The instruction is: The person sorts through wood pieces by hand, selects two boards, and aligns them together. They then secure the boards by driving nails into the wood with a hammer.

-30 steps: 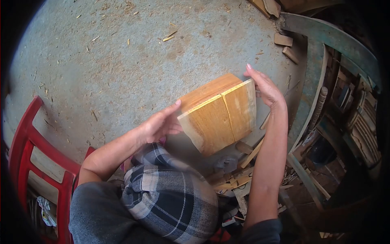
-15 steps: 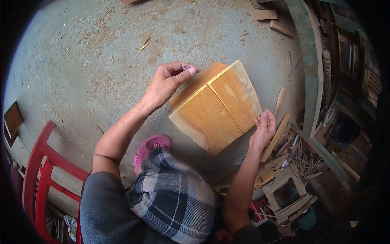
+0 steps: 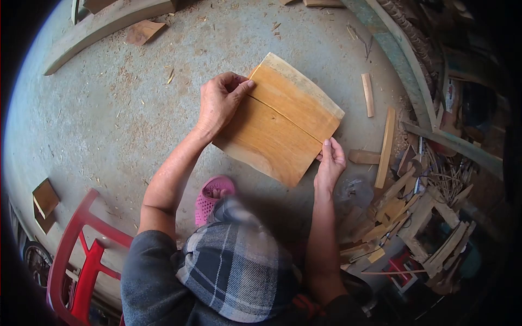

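The step in hand, as far as could be judged, was holding two boards [image 3: 262,132] edge to edge and minding the seam [image 3: 284,116] between them; whether anything fixed them together could not be told. The left hand [image 3: 218,105] was clamped on the seam's left end, its thumb on the upper face and its other fingers bent behind, partly hidden. The right hand [image 3: 330,162] pinched the right end, thumb on the face beside the seam, the other fingers curled at and below the edge. The boards were thus between the two hands, held above the floor [image 3: 125,103], their pale, uneven outer edges clear of the fingers. Any further move seemed to call for an even grip at both ends, since a slack one could let the seam part. Toward the floor's right edge a strip [image 3: 386,146] lay near the scraps [image 3: 392,211]; toward its left edge stood a red chair [image 3: 91,269].
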Demonstrator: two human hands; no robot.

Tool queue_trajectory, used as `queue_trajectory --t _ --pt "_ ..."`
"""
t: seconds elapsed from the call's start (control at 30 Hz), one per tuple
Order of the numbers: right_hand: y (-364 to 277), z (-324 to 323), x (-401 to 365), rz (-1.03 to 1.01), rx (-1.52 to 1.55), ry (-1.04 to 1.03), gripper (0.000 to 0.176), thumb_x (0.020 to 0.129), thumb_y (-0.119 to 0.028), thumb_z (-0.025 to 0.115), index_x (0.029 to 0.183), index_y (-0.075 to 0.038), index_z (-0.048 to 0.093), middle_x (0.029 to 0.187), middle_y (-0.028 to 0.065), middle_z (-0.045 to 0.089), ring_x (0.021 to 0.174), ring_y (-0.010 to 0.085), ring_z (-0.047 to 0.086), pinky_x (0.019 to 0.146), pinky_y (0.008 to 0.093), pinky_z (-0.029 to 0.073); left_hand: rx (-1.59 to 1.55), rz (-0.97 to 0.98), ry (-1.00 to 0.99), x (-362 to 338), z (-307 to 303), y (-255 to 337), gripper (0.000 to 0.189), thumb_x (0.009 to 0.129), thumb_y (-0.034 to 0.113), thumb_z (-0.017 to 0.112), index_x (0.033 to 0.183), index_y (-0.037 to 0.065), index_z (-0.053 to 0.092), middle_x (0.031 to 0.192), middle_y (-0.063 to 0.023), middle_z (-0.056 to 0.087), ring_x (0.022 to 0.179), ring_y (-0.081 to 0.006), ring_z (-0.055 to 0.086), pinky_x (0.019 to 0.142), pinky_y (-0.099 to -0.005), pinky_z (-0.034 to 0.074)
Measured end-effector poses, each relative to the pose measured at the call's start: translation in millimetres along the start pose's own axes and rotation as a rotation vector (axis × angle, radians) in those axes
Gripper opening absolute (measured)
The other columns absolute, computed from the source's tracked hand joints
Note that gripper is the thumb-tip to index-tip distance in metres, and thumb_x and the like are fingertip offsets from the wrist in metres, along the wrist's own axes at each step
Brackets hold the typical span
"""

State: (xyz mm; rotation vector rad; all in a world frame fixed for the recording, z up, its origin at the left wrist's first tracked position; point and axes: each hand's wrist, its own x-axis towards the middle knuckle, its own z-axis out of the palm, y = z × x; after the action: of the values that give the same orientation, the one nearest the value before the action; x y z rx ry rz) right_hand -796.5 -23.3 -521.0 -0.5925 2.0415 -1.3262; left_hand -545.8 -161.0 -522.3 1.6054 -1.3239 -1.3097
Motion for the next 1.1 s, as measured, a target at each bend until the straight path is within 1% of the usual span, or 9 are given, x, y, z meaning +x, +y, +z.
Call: queue_trajectory --t 0.07,0.2,0.33,0.57,0.7,0.73,0.9,0.97,1.1 --pt "12 -3 2 0.002 0.066 -0.014 0.028 0.091 -0.013 0.064 0.113 0.004 0.061 0.097 0.0071 0.067 0.074 0.0077 0.060 0.060 0.0223 0.048 0.061 0.033 0.059 -4 1 9 0.024 0.084 0.022 0.070 0.091 -0.001 0.071 0.078 -0.0136 0.071 0.070 -0.0173 0.068 0.066 -0.0307 0.053" --pt "0 -1 -3 0.013 0.120 -0.047 0.028 0.091 -0.010 0.063 0.114 0.006 0.060 0.095 0.0075 0.067 0.081 0.0079 0.061 0.069 0.0217 0.049 0.171 0.127 0.119 -8 3 13 0.024 0.084 0.021 0.070 0.090 -0.001 0.071 0.079 -0.0171 0.069 0.070 -0.0235 0.067 0.067 -0.0335 0.052" --pt "7 -4 -1 0.022 0.125 -0.063 0.032 0.090 -0.007 0.065 0.117 0.008 0.058 0.098 0.0081 0.066 0.085 0.0083 0.061 0.077 0.0220 0.050 0.236 0.122 0.132 -11 5 15 0.023 0.084 0.022 0.070 0.091 0.000 0.072 0.079 -0.0168 0.069 0.070 -0.0235 0.067 0.067 -0.0330 0.051" --pt "13 -12 -4 -0.080 0.059 -0.179 0.039 0.087 -0.006 0.068 0.122 0.006 0.056 0.094 0.0059 0.063 0.082 0.0090 0.061 0.073 0.0222 0.052 0.219 0.051 0.147 -16 7 16 0.027 0.085 0.025 0.069 0.093 0.000 0.072 0.082 -0.0137 0.072 0.073 -0.0171 0.068 0.071 -0.0305 0.052" --pt "18 -7 -15 -0.153 -0.036 -0.059 0.033 0.086 -0.006 0.068 0.117 0.003 0.061 0.094 0.0037 0.061 0.081 0.0093 0.061 0.070 0.0237 0.053 0.223 0.006 0.167 -14 8 11 0.031 0.085 0.029 0.070 0.093 -0.001 0.072 0.081 -0.0141 0.072 0.073 -0.0166 0.068 0.071 -0.0299 0.052" --pt "20 -3 -19 -0.160 0.018 -0.016 0.032 0.086 -0.004 0.068 0.117 0.003 0.062 0.094 0.0032 0.062 0.080 0.0063 0.058 0.073 0.0208 0.050 0.231 0.016 0.162 -14 9 11 0.031 0.085 0.029 0.070 0.093 -0.001 0.072 0.081 -0.0141 0.072 0.073 -0.0166 0.068 0.071 -0.0299 0.052" --pt "18 1 -24 -0.195 0.084 0.078 0.026 0.085 -0.003 0.070 0.109 0.002 0.066 0.092 0.0026 0.062 0.077 0.0056 0.057 0.070 0.0206 0.050 0.355 0.081 0.227 -19 14 13 0.032 0.086 0.030 0.069 0.093 -0.001 0.072 0.078 -0.0159 0.071 0.070 -0.0182 0.067 0.071 -0.0321 0.052" --pt "20 0 -22 -0.223 0.016 0.051 0.026 0.083 -0.004 0.071 0.108 0.001 0.066 0.091 0.0056 0.061 0.075 0.0106 0.062 0.067 0.0240 0.052 0.384 0.127 0.232 -17 14 5 0.032 0.087 0.030 0.068 0.093 -0.001 0.072 0.077 -0.0164 0.070 0.070 -0.0190 0.067 0.070 -0.0328 0.051" --pt "27 4 -20 -0.239 0.085 0.079 0.026 0.082 -0.003 0.071 0.106 0.002 0.066 0.089 0.0069 0.060 0.074 0.0124 0.062 0.067 0.0246 0.053 0.438 0.146 0.244 -18 15 5 0.034 0.088 0.032 0.066 0.091 -0.001 0.071 0.076 -0.0165 0.070 0.069 -0.0204 0.067 0.070 -0.0336 0.051"
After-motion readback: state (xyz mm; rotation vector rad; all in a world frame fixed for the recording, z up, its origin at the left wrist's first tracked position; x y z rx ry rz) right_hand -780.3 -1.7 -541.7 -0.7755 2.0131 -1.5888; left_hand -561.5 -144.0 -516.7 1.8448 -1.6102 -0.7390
